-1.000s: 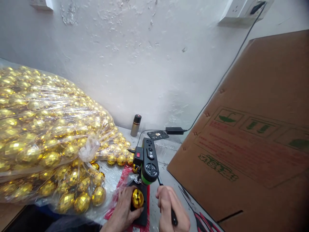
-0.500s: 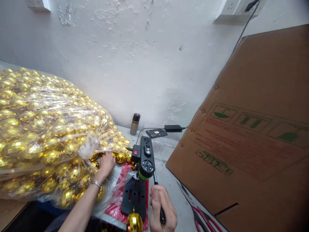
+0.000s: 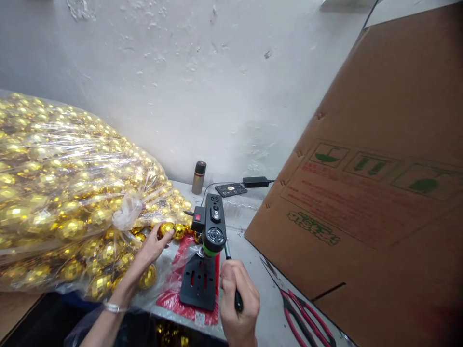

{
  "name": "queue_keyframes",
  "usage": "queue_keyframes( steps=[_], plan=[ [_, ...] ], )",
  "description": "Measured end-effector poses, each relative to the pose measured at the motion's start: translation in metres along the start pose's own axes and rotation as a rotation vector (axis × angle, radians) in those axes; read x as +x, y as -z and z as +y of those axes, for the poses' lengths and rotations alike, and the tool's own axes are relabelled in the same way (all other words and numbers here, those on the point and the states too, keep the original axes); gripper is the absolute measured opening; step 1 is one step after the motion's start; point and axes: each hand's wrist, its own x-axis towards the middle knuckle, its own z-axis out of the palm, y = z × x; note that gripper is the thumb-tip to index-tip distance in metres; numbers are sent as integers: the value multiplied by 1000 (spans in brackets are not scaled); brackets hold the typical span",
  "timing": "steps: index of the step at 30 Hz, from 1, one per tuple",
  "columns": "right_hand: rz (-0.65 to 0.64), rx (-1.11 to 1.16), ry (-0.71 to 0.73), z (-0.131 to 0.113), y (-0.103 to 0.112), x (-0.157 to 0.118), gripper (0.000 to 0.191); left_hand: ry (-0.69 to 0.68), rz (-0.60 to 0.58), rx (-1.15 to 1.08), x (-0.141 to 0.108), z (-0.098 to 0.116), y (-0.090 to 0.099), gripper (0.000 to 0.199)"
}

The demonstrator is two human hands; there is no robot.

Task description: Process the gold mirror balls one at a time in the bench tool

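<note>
My left hand point(image 3: 156, 243), with a bangle on the wrist, has its fingers round a shiny gold faceted ball point(image 3: 166, 228) at the mouth of the plastic bag. More gold balls point(image 3: 179, 232) lie just beyond it. My right hand point(image 3: 238, 296) is closed round the black-tipped lever point(image 3: 227, 253) of a small black bench press point(image 3: 215, 219). The press has round vents, a red switch and a slotted black base plate point(image 3: 198, 284). Its bare plate rests on red plastic sheet point(image 3: 171, 299). The underside of the press head is hidden from above.
A clear bag point(image 3: 72, 178) bulging with gold balls fills the left side. Red-handled scissors point(image 3: 302, 313) lie at the right before a large cardboard box point(image 3: 361, 183). Near the wall are a small bottle point(image 3: 198, 177), a dark phone-like slab point(image 3: 230, 190) and a power adapter point(image 3: 256, 181).
My left hand has come up from among the balls and now grasps one. The gold ball at the front edge of the plate is gone from there. My right hand stays on the lever.
</note>
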Motion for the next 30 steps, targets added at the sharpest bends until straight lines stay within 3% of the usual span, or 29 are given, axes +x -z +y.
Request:
queue_keyframes(
  steps=[2, 4, 8, 11, 17, 27, 30],
  plan=[
    [1, -12, -46, -3, 0, 7, 27, 21, -42, -285, -24, -6, -14, 76],
    [1, -20, -89, -6, 0, 12, 30, 38, -80, -436, -44, -13, -36, 82],
    [-5, -17, -100, -7, 1, 18, 31, -47, -101, -364, -63, -27, -80, 67],
    [-9, -6, -83, -6, 1, 15, 29, -176, -66, -196, -67, -34, -96, 55],
    [-19, 11, -78, -3, 2, 7, 26, -407, -23, -64, -74, -43, -102, 48],
    [-37, 10, -46, -4, 5, 8, 25, -451, -250, 102, -53, -20, -97, 49],
    [-55, -4, -16, -4, 6, 6, 24, -440, -252, 135, -55, -19, -99, 48]
  ],
)
